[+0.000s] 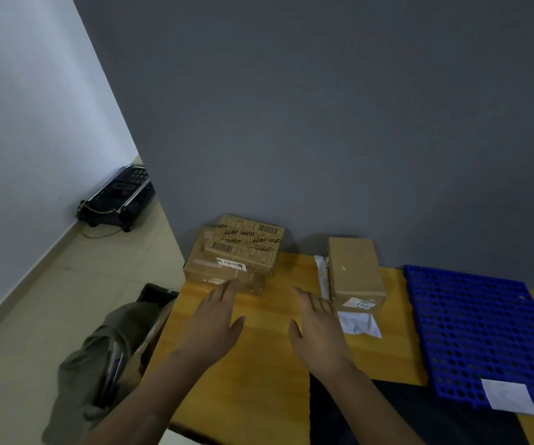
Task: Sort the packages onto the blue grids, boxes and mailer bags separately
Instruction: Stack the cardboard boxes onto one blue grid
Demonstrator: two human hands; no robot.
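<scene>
While both hands were stretched out flat over the wooden worktop (259, 364), nothing was held in them. The left hand (217, 319) and the right hand (318, 329) each had straight, spread fingers, palms down. The left hand's fingertips reached the front edge of the lowest box in a pile of boxes (236, 252). I could not tell if they touched it. The pile stood at the back left of the worktop, by the grey wall (323, 123).

The boxes were brown cardboard, shut with printed tape (252, 234). The tape said "John Jeff" again and again, upside down from this side, with little bar codes next to the words. The lowest box had a thin sticker (228, 262) on top, too blurry to read. I could count at least three boxes in the pile.

To the right lay one more brown box (355, 271), plain and on its own. Its near end had a white label (363, 304) with dark numbers, too blurry to read. It rested on one white mailer bag (360, 324), which stuck out flat at the near end and along the left side. The right hand was just beside this box.

One blue grid (483, 332) — plastic, full of round holes — lay at the right end of the worktop. One white square of paper (509, 396) sat on its near corner.

Down on the floor (50, 300) sat one black machine (118, 197) with buttons.
</scene>
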